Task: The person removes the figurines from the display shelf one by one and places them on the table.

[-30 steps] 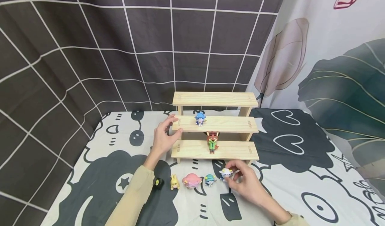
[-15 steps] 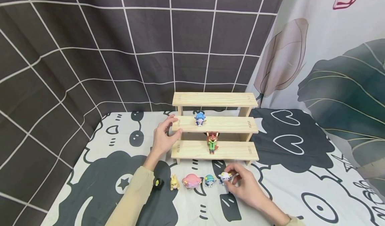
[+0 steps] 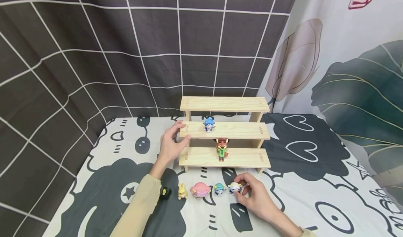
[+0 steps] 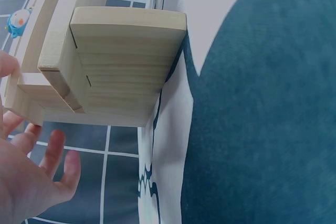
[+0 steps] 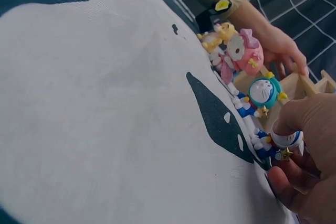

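In the head view my right hand (image 3: 256, 198) pinches a small figurine with a white hat (image 3: 234, 187) between thumb and fingers, low at the cloth. The right wrist view shows this figurine's blue-and-white body (image 5: 266, 145) upright, its head partly covered by the thumb. My left hand (image 3: 171, 144) grips the left end of a three-tier wooden shelf (image 3: 239, 130) at the middle board, some fingers loosely spread below it in the left wrist view. A blue-hatted figurine (image 3: 209, 124) stands on the middle tier, and a fox figurine (image 3: 222, 151) on the lowest.
Left of the right hand, a teal-hatted figurine (image 3: 219, 189), a pink figurine (image 3: 200, 189) and a yellow rabbit figurine (image 3: 182, 191) line up before the shelf. A black object (image 3: 165, 192) lies by the left sleeve. Behind the shelf hangs a dark grid curtain (image 3: 157, 69).
My right hand has shifted slightly left and down with the white-hatted figurine, bringing it nearer the teal-hatted one and in line with the row. The left hand stays on the shelf.
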